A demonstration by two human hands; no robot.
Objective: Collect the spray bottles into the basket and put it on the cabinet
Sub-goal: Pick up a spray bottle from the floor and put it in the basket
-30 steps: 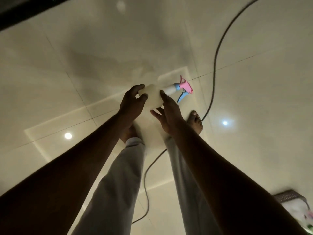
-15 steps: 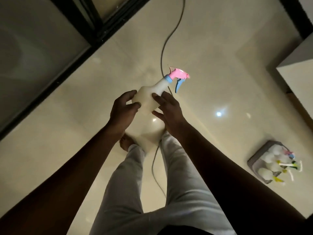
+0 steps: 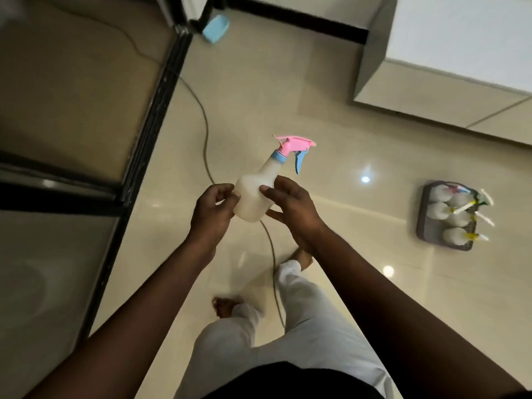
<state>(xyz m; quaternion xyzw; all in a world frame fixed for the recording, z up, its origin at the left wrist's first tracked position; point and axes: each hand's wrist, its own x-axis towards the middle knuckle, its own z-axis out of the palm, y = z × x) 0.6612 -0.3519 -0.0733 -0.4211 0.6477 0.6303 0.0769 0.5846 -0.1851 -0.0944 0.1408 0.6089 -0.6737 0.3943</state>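
Note:
I hold a white spray bottle [image 3: 253, 194] with a pink head and blue trigger in the air at the middle of the head view. My left hand [image 3: 211, 214] grips its left side and my right hand [image 3: 290, 210] grips its right side. The nozzle points up and to the right. A dark grey basket [image 3: 424, 226] lies on the floor at the right, with several white spray bottles [image 3: 439, 210] inside. The white cabinet [image 3: 449, 38] stands at the upper right.
A grey cable [image 3: 205, 133] runs across the glossy beige tile floor under my hands and between my feet. Black-framed glass panels [image 3: 144, 133] line the left side. A light blue object [image 3: 216, 28] lies near the top by the frame.
The view has swung so the basket and cabinet come further into sight on the right. Both hands keep hold of the bottle, which now stands more upright. My legs have stepped.

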